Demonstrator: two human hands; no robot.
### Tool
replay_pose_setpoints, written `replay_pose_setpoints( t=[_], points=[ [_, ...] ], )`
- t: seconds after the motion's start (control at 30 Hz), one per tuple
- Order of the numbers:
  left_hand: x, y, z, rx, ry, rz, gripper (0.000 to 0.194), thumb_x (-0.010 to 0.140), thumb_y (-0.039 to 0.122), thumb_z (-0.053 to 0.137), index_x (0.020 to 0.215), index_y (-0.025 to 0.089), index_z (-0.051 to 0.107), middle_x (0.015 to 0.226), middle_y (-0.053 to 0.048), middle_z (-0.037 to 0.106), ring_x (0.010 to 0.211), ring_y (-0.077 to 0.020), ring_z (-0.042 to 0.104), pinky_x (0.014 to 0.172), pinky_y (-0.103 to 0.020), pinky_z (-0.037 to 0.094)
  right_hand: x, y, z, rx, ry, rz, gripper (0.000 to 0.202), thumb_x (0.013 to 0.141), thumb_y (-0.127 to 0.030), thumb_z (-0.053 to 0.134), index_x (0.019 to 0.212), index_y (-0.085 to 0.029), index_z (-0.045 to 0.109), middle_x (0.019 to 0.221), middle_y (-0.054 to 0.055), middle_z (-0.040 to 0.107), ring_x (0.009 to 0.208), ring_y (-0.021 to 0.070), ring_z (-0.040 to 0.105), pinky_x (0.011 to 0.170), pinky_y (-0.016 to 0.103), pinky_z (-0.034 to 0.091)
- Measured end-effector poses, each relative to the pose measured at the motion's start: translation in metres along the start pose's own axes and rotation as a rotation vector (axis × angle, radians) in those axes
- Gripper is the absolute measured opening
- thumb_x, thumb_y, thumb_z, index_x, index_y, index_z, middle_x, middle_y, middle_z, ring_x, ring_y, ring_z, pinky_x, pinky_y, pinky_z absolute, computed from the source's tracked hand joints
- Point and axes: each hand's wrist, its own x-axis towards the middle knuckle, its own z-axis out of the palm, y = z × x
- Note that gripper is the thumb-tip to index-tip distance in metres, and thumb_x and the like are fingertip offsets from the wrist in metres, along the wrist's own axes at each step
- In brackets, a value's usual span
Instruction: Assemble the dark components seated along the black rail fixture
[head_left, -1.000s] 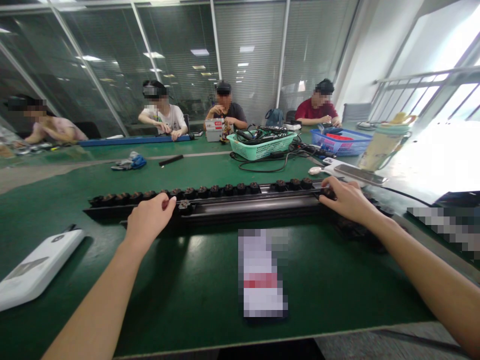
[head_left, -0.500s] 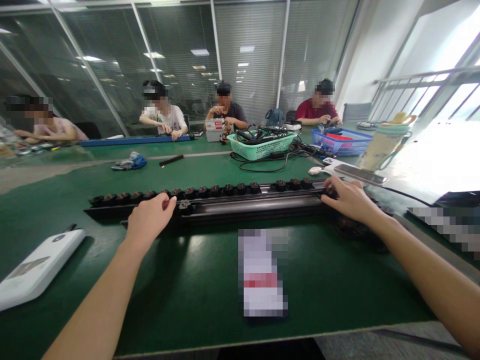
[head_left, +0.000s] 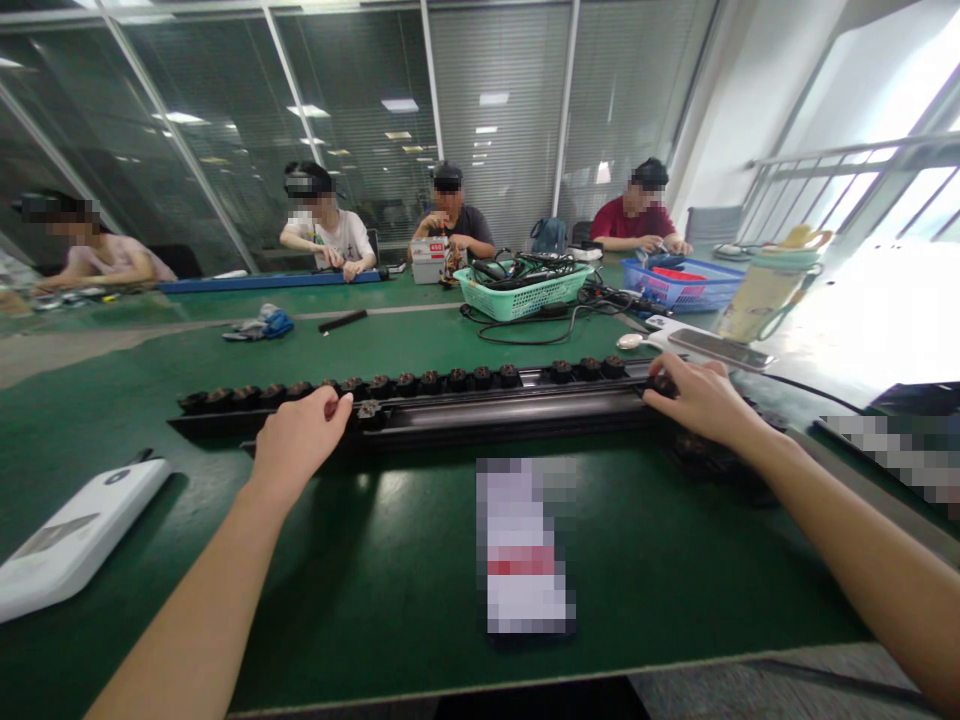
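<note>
Two long black channel rails lie side by side across the table. The back rail [head_left: 536, 378] carries several round black parts [head_left: 406, 384] with coppery tops, in a row with a gap toward the right. One similar round part [head_left: 369, 412] sits in the front rail [head_left: 517, 408], just right of my left hand [head_left: 304, 432]. That hand's fingers are curled at the rail's left portion, and whatever they grip is hidden. At the right end of the rails, my right hand [head_left: 697, 400] pinches a round black part [head_left: 661, 385] between thumb and fingers.
More dark round parts [head_left: 697, 455] lie under my right forearm. A pixelated phone-like item [head_left: 525, 560] lies in front, a white device [head_left: 82, 535] at left. Behind are a green basket [head_left: 525, 290] of cables, a blue basket [head_left: 690, 290], a bottle [head_left: 769, 290] and several people.
My hands and the rails have stayed in place. The hands of the person at the far right have shifted slightly to the right.
</note>
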Motion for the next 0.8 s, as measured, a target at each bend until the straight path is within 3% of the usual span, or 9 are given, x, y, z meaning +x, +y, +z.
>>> replay_pose_setpoints(
  t=[0.27,0.8],
  points=[
    [0.0004,0.0001,0.0,0.019,-0.005,-0.002,0.051,0.095,0.059,0.022,0.095,0.025,0.059,0.095,-0.015,0.071,0.094,-0.038,0.068,0.074,-0.04,0.046,-0.0011,0.0004,-0.0013,0.008,0.017,0.0,0.03,0.089,-0.048,0.048,0.104,-0.023,0.055,0.083,0.008,0.071,0.079,0.0306,0.065,0.086,0.045,0.038],
    [-0.0002,-0.0001,0.0006,0.013,0.008,0.007,0.054,0.096,0.06,0.024,0.098,0.024,0.063,0.096,-0.017,0.073,0.095,-0.0381,0.069,0.075,-0.041,0.048,0.0002,0.0059,-0.0017,-0.014,-0.004,0.04,0.031,0.087,-0.049,0.05,0.104,-0.024,0.057,0.078,0.006,0.068,0.08,0.0314,0.065,0.088,0.046,0.039]
  ],
)
